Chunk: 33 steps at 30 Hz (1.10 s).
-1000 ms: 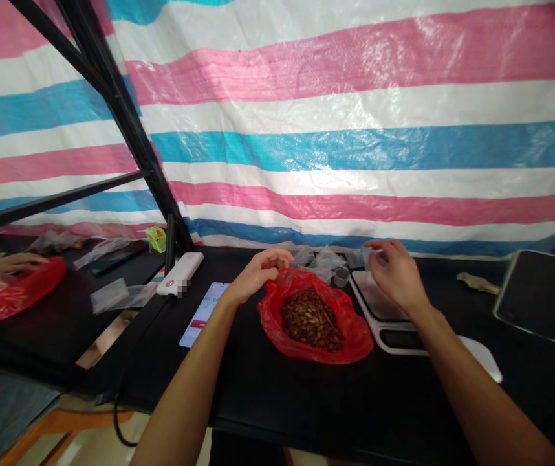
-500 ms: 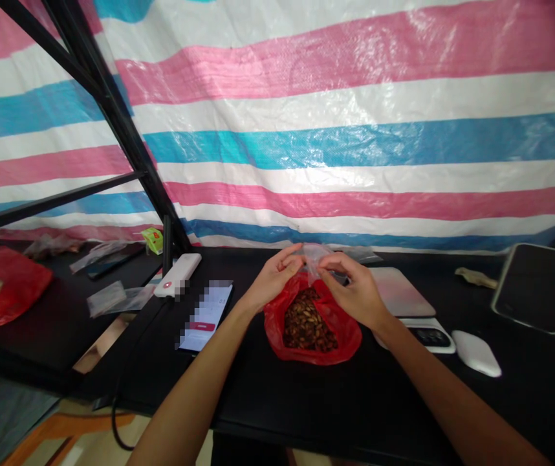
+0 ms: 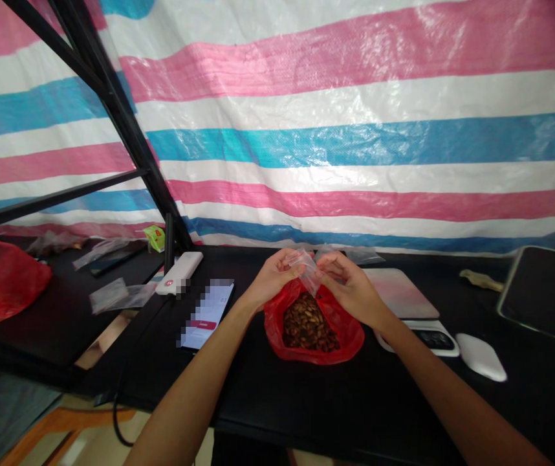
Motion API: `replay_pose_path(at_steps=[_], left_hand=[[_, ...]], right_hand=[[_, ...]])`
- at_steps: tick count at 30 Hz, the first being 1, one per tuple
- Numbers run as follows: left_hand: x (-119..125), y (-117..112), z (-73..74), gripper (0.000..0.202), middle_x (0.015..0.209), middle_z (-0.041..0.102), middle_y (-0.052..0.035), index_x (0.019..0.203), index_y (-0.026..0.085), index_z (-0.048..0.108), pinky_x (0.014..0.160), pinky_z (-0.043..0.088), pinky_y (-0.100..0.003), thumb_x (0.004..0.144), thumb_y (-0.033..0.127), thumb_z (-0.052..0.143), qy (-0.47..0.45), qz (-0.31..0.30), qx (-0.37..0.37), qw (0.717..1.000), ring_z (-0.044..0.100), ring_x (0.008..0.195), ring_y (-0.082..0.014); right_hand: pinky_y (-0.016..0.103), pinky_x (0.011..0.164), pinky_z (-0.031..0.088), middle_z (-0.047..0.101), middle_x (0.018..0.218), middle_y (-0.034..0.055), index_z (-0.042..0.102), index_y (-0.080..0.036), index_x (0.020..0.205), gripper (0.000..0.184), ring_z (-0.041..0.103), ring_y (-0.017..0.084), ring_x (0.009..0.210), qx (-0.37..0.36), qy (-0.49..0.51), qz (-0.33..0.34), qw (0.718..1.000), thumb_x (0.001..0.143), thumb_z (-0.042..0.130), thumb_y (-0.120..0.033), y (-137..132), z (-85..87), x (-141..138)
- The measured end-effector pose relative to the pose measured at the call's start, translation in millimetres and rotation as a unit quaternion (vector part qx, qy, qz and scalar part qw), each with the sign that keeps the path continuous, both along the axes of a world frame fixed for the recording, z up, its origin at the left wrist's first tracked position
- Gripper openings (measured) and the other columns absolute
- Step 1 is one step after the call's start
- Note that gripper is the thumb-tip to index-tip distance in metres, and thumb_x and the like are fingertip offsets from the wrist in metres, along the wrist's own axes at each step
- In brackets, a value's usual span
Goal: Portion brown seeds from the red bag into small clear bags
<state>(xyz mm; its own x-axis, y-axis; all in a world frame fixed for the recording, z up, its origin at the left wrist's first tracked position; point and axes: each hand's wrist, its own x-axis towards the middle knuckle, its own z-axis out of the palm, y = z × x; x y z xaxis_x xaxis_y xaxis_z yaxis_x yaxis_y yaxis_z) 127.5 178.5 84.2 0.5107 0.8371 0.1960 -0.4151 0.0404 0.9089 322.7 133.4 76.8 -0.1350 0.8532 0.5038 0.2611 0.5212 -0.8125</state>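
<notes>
An open red plastic bag (image 3: 350,333) full of brown seeds (image 3: 308,322) lies on the black table (image 3: 345,401) in front of me. Just above it both hands pinch a small clear plastic bag (image 3: 308,270). My left hand (image 3: 273,278) holds its left edge, my right hand (image 3: 350,285) its right edge. Both hands are closed on the little bag, fingertips close together over the seeds.
A white kitchen scale (image 3: 406,304) sits right of the red bag, a white mouse (image 3: 481,357) beyond it, and a dark tablet (image 3: 542,291) at far right. A phone (image 3: 207,314) and white power bank (image 3: 180,272) lie to the left. Another red bag (image 3: 0,278) rests far left.
A second ago my right hand was over the scale and my left at the red bag's rim. They came together with the clear bag and now hold it slightly lower.
</notes>
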Motion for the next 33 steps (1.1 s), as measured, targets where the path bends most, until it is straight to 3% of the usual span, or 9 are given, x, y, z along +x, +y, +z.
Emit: replay_pose_path(at_steps=[3,7,11,16,19,22,24,27,33], left_hand=[[-5.9,0.6,5.5,0.048,0.111,0.077,-0.0091,0.110,0.018,0.063,0.087,0.056,-0.034,0.076,0.039,0.088,-0.020,0.026,-0.008,0.999,0.074,0.093,-0.0210],[-18.7,10.0,11.2,0.042,0.083,0.073,-0.0016,0.106,0.019,0.059,0.070,0.053,-0.026,0.079,0.042,0.082,-0.015,0.115,-0.005,0.993,0.070,0.073,-0.0161],[-29.6,18.3,14.6,0.030,0.070,0.062,0.0043,0.099,0.019,0.056,0.066,0.045,-0.023,0.080,0.034,0.074,-0.003,0.134,0.017,0.991,0.064,0.064,-0.0121],[-35.7,12.9,18.8,0.049,0.073,0.057,0.0049,0.124,0.018,0.059,0.061,0.038,-0.023,0.084,0.041,0.073,0.103,0.079,0.048,0.990,0.055,0.061,-0.0102],[-36.8,6.5,19.6,0.059,0.092,0.066,-0.0022,0.133,0.019,0.059,0.070,0.044,-0.025,0.084,0.046,0.077,0.211,0.030,0.101,0.972,0.060,0.076,-0.0137],[-37.6,2.7,16.4,0.071,0.109,0.067,-0.0073,0.140,0.021,0.055,0.082,0.049,-0.031,0.079,0.045,0.083,0.278,-0.009,0.163,0.947,0.063,0.090,-0.0198],[-39.0,2.3,13.4,0.077,0.109,0.067,-0.0072,0.143,0.022,0.054,0.083,0.051,-0.034,0.075,0.042,0.085,0.330,-0.019,0.204,0.921,0.063,0.090,-0.0215],[-42.1,3.5,10.5,0.077,0.107,0.068,-0.0065,0.142,0.020,0.054,0.080,0.052,-0.033,0.072,0.030,0.084,0.378,-0.027,0.238,0.894,0.063,0.087,-0.0212],[-46.3,5.0,12.1,0.073,0.094,0.068,-0.0034,0.141,0.017,0.054,0.061,0.047,-0.026,0.069,0.012,0.066,0.407,-0.022,0.231,0.883,0.057,0.069,-0.0154]], right_hand=[[0.039,0.090,0.053,0.070,0.109,0.0062,0.060,-0.025,0.113,0.017,0.068,0.023,0.098,0.046,-0.099,-0.094,0.990,0.099,0.059,-0.035,1.7,0.8,10.1],[0.049,0.100,0.046,0.070,0.116,0.0130,0.064,-0.021,0.121,0.028,0.062,0.033,0.112,0.086,-0.318,-0.254,0.910,0.095,0.058,-0.029,8.3,-5.5,33.8],[0.058,0.104,0.038,0.072,0.119,0.0130,0.068,-0.022,0.123,0.041,0.057,0.038,0.120,0.044,-0.448,-0.259,0.854,0.088,0.067,-0.043,11.8,-17.8,53.4],[0.063,0.104,0.035,0.075,0.113,0.0093,0.072,-0.025,0.115,0.030,0.056,0.039,0.120,0.019,-0.438,-0.243,0.865,0.088,0.068,-0.039,16.3,-22.7,61.9],[0.060,0.102,0.041,0.073,0.111,0.0103,0.069,-0.022,0.116,0.029,0.062,0.035,0.112,0.048,-0.320,-0.256,0.911,0.089,0.067,-0.034,16.9,-10.8,58.3],[0.047,0.097,0.052,0.070,0.116,0.0102,0.065,-0.022,0.116,0.031,0.066,0.028,0.107,0.077,-0.123,-0.174,0.974,0.090,0.068,-0.038,4.8,13.7,43.9],[0.040,0.091,0.055,0.071,0.112,0.0062,0.066,-0.026,0.117,0.028,0.069,0.024,0.101,0.015,-0.062,-0.015,0.998,0.091,0.068,-0.037,-11.4,31.7,28.6],[0.035,0.084,0.055,0.073,0.095,0.0009,0.069,-0.027,0.115,0.021,0.070,0.020,0.087,-0.135,-0.154,0.213,0.956,0.096,0.061,-0.029,-37.2,49.4,5.8],[0.027,0.055,0.040,0.065,0.075,-0.0041,0.063,-0.027,0.094,0.017,0.059,0.016,0.065,-0.202,-0.314,0.130,0.918,0.080,0.070,-0.019,-48.1,42.2,7.3]])
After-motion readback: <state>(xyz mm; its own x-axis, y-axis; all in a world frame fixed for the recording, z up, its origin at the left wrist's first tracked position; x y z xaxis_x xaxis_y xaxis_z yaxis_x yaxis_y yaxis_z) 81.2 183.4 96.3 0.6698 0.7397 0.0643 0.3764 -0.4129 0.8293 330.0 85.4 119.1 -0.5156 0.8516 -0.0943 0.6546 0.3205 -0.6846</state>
